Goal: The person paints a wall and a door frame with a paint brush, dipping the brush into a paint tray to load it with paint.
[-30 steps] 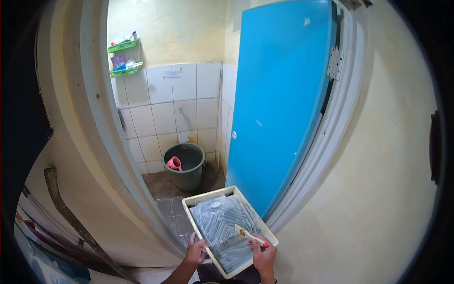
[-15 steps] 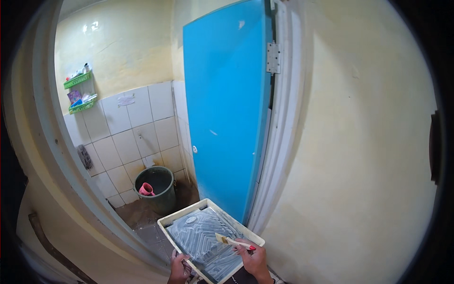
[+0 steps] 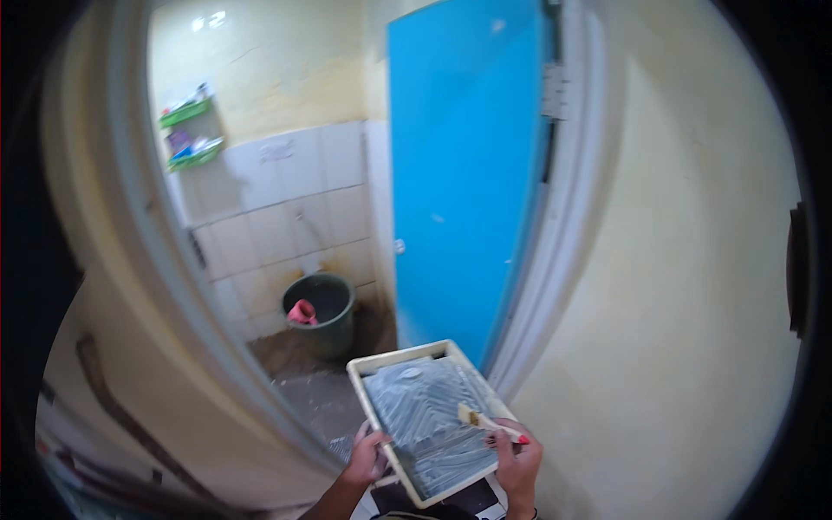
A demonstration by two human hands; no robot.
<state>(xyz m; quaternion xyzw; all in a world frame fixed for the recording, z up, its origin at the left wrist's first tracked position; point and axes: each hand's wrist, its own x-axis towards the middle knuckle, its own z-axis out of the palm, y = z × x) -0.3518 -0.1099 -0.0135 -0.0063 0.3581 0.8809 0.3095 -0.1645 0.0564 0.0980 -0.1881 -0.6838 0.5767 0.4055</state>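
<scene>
The left hand (image 3: pixel 368 455) is gripping the near left edge of a white paint tray (image 3: pixel 431 418) smeared with grey paint, fingers curled round its rim, and is holding it up in the near middle of the view before an open doorway. The right hand (image 3: pixel 516 451) is pinching the handle of a small paintbrush (image 3: pixel 482 421), whose bristles are lying over the tray's right side. Farther off, a blue door (image 3: pixel 466 173) is standing open to the right, a dark bucket (image 3: pixel 321 310) is sitting on the floor by the tiled wall (image 3: pixel 286 217), and green shelves (image 3: pixel 191 134) are hanging at far left.
</scene>
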